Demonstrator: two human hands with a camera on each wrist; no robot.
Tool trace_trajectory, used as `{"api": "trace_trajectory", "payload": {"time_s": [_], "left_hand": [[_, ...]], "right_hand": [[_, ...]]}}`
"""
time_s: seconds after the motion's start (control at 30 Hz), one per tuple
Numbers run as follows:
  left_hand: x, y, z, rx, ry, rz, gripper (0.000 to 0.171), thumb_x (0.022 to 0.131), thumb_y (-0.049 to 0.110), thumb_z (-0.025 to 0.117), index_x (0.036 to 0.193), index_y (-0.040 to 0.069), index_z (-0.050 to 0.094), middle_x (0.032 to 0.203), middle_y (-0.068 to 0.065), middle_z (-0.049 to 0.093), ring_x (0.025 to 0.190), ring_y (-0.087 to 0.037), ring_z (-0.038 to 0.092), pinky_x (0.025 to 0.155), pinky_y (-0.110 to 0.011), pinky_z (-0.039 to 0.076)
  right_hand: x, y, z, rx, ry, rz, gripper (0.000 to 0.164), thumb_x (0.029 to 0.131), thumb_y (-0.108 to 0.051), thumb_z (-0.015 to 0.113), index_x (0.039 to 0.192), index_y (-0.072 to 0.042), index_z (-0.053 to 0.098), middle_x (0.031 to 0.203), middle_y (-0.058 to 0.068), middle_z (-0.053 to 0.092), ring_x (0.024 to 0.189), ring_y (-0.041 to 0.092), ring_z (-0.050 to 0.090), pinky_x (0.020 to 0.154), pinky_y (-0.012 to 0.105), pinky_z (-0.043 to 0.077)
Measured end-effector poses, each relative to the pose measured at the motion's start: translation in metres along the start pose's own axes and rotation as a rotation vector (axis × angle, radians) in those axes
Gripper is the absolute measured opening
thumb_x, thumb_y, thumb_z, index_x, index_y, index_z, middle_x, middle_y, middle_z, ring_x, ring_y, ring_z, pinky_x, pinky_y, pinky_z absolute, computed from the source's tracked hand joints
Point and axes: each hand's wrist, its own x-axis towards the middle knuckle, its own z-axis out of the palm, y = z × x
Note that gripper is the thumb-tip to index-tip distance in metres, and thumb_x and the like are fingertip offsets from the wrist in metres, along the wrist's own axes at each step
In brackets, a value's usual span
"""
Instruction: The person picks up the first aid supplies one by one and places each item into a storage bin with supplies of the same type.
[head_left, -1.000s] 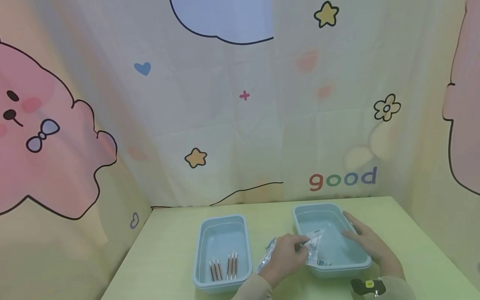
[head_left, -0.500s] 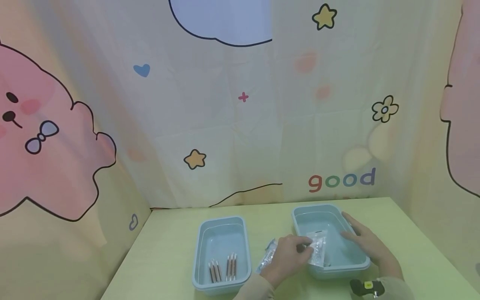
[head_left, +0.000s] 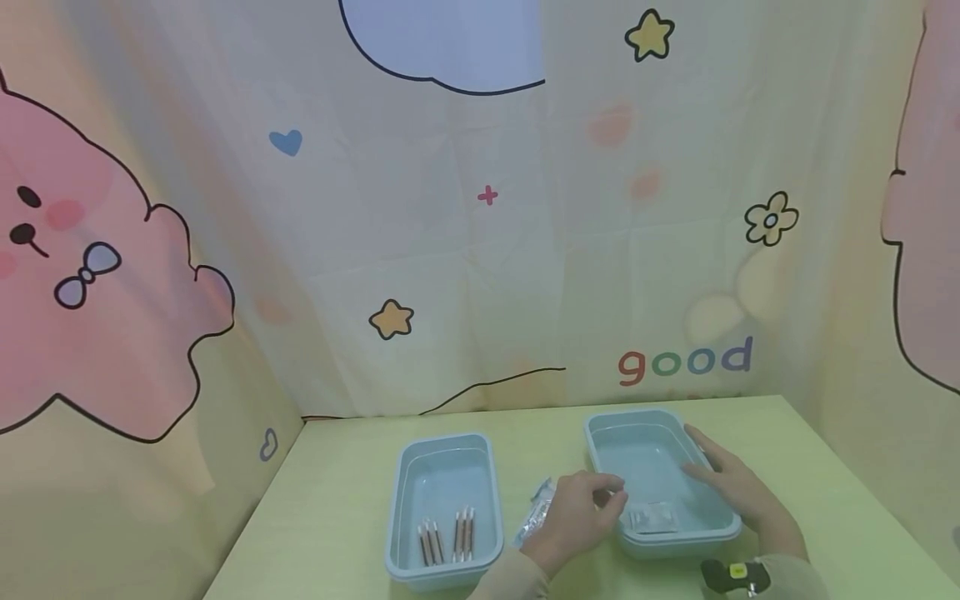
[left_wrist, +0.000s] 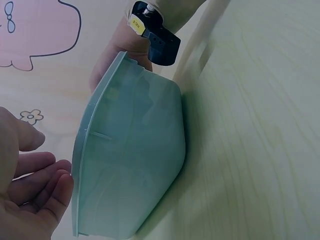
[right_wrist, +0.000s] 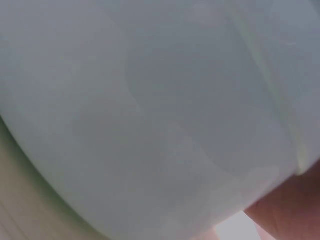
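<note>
A small clear and white packet point(head_left: 652, 518) lies flat on the near floor of the right-hand light blue plastic tray point(head_left: 637, 414). My left hand point(head_left: 576, 512) hovers at this tray's left rim, fingers loosely bent and holding nothing. In the left wrist view the same hand point(left_wrist: 32, 185) is beside the tray's rim point(left_wrist: 85, 135). My right hand point(head_left: 738, 483) holds the tray's right wall, thumb inside and fingers outside. The right wrist view shows mostly the tray's blurred outer wall point(right_wrist: 150, 125), with part of the hand point(right_wrist: 290, 207) at the corner.
A second blue tray point(head_left: 445, 439) stands to the left, with several brown-stemmed cotton swabs point(head_left: 463, 535) in two groups. Between the trays a shiny crinkled packet point(head_left: 536, 512) lies on the pale table point(head_left: 345, 467), partly hidden by my left hand. A printed curtain point(head_left: 465, 250) hangs behind.
My left hand held the small packet upright over the right tray; it has let go, and the packet now lies flat inside. My right hand has stayed on the tray.
</note>
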Motion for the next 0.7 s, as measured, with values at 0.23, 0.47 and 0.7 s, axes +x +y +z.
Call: {"api": "trace_trajectory", "payload": {"time_s": [0.23, 0.47, 0.7], "left_hand": [[-0.0004, -0.0028, 0.0006, -0.004, 0.007, 0.005, 0.022, 0.092, 0.023, 0.062, 0.108, 0.014, 0.073, 0.091, 0.004, 0.073, 0.074, 0.006, 0.057, 0.065, -0.01, 0.048], [-0.0026, -0.0051, 0.001, -0.017, 0.002, -0.017, 0.022, 0.092, 0.024, 0.062, 0.109, 0.014, 0.073, 0.09, 0.006, 0.071, 0.074, 0.006, 0.057, 0.064, -0.011, 0.048], [-0.0043, -0.0087, -0.0021, 0.0, 0.035, -0.013, 0.021, 0.092, 0.023, 0.063, 0.108, 0.015, 0.072, 0.093, 0.005, 0.072, 0.076, 0.005, 0.058, 0.066, -0.01, 0.048]], "right_hand": [[-0.0003, -0.0001, 0.0009, -0.001, 0.0, -0.005, 0.079, 0.098, -0.038, 0.054, 0.157, -0.013, 0.009, 0.16, 0.025, 0.007, 0.141, 0.057, 0.008, 0.105, 0.073, 0.019], [-0.0008, 0.0003, 0.0019, -0.011, -0.005, 0.0, 0.079, 0.098, -0.038, 0.054, 0.157, -0.014, 0.008, 0.16, 0.026, 0.007, 0.141, 0.057, 0.009, 0.105, 0.072, 0.023], [-0.0002, -0.0004, 0.0009, -0.026, 0.0, -0.003, 0.079, 0.098, -0.038, 0.054, 0.157, -0.016, 0.008, 0.16, 0.025, 0.006, 0.14, 0.058, 0.009, 0.104, 0.073, 0.02]]}}
